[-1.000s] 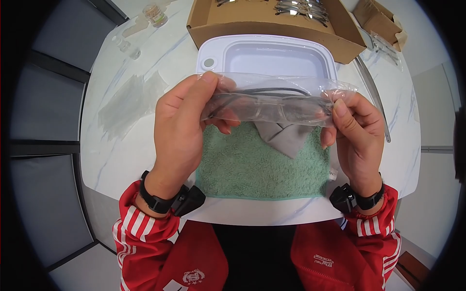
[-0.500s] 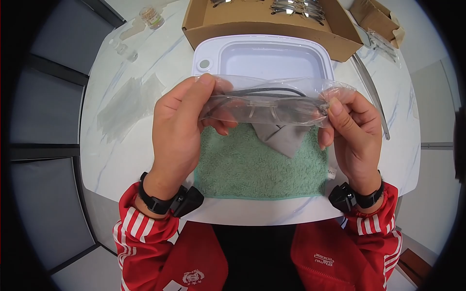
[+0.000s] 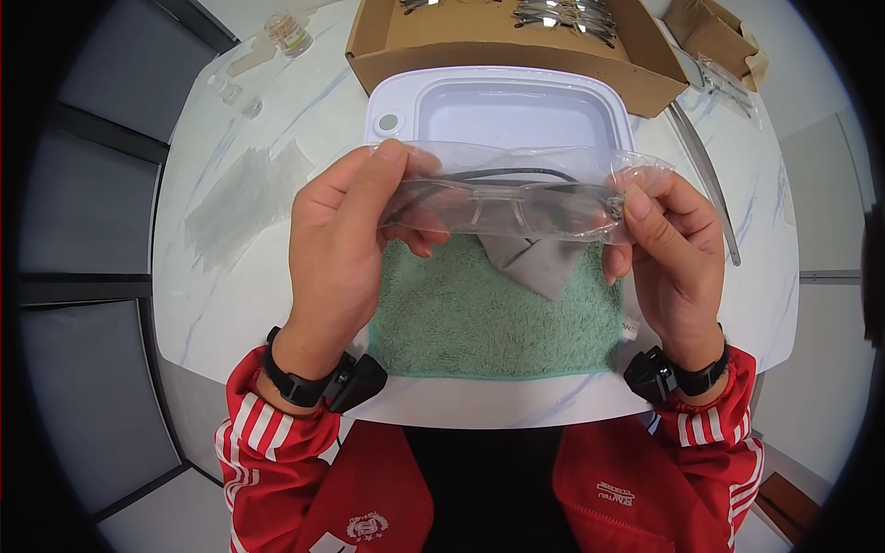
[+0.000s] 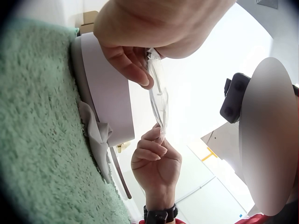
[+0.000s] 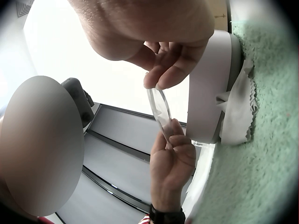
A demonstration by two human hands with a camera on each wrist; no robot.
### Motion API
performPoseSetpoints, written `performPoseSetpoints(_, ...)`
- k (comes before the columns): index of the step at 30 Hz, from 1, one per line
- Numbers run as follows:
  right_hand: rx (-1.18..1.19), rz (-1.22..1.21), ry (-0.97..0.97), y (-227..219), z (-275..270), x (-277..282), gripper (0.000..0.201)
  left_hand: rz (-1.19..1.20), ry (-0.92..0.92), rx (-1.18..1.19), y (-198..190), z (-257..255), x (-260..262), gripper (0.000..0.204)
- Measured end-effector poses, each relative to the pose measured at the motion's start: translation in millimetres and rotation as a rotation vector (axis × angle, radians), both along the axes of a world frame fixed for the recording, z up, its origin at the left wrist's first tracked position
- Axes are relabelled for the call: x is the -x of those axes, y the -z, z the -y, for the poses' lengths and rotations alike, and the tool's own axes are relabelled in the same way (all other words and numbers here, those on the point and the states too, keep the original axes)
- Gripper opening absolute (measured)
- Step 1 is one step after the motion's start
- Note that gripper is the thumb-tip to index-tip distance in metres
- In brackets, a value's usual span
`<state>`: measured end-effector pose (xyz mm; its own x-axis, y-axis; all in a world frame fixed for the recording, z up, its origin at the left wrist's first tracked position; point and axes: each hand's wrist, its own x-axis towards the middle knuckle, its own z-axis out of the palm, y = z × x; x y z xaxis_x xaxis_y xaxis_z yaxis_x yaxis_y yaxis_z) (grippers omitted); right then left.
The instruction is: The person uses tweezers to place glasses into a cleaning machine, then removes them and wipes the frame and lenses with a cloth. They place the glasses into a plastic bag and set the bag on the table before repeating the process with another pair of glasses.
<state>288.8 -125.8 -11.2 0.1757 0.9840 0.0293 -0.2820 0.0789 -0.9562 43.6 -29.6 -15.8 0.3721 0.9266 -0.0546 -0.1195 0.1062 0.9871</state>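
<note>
A pair of eyeglasses (image 3: 498, 205) lies inside a clear plastic bag (image 3: 590, 166), stretched level between both hands in the head view. My left hand (image 3: 336, 226) pinches the bag's left end, thumb on the near side. At the other end my right hand (image 3: 678, 244) pinches the bag near the glasses' hinge. Both wrist views show the bagged glasses held edge-on, raised over the table. Below them a grey cleaning cloth (image 3: 535, 267) rests crumpled on a green towel (image 3: 498, 323), its upper part hidden by the bag.
Behind the hands sits a white basin (image 3: 406, 92), with a cardboard box (image 3: 516, 60) holding several glasses beyond it. Clear plastic bags (image 3: 244, 203) lie at left, near a small bottle (image 3: 238, 97) and a jar (image 3: 289, 35). A smaller carton (image 3: 714, 46) stands back right.
The scene shifted slightly left in the head view between the first two frames. The hands keep their hold on the bagged glasses, which stay almost still.
</note>
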Motion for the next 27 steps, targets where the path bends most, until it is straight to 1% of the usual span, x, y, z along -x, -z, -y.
performPoseSetpoints(18, 0.020, -0.046, -0.008, -0.2, 0.6, -1.8, 0.024, -0.002, -0.013, 0.007, -0.6, 0.4, -0.9, 0.037)
performPoseSetpoints(26, -0.018, 0.002, -0.019, 1.1, 0.6, -0.6, 0.022, -0.030, -0.030, 0.019, -2.8, 1.2, -2.3, 0.039)
performPoseSetpoints(27, -0.018, 0.002, -0.019, 1.1, 0.6, -0.5, 0.022, -0.036, -0.043, 0.022, -3.2, 2.1, -4.1, 0.036)
